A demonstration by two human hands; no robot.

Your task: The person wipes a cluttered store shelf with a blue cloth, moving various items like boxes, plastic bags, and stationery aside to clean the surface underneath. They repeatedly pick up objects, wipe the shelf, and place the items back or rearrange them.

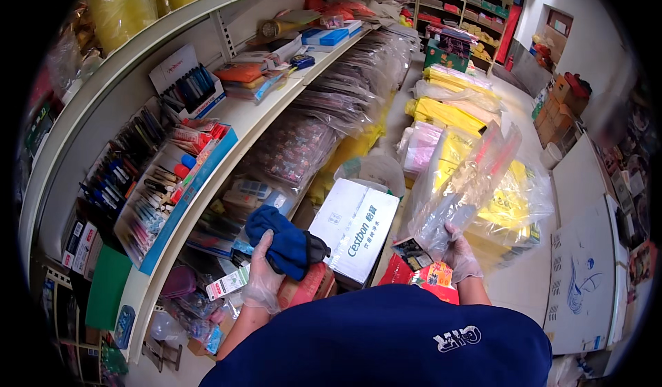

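My left hand [262, 278], in a thin clear glove, grips a bundled dark blue cloth item [284, 242] with black parts. It is over the near edge of a white cardboard carton [354, 227]. My right hand [460, 258], gloved the same way, holds clear plastic zip bags [460, 195] with red seal strips, standing up from the fingers. A small dark printed packet [412, 253] is at the lower end of the bags. Beneath that hand lies a red printed package [437, 278]. The fingertips behind the bags are partly hidden.
On the left, a metal shelf [269, 123] holds a blue-edged box [191, 193] of small goods, a pen display box [207, 100] and a tape measure [302, 61]. Yellow bagged packs [445, 115] are stacked ahead. A white cabinet [582, 278] stands at right, near brown cartons [556, 110].
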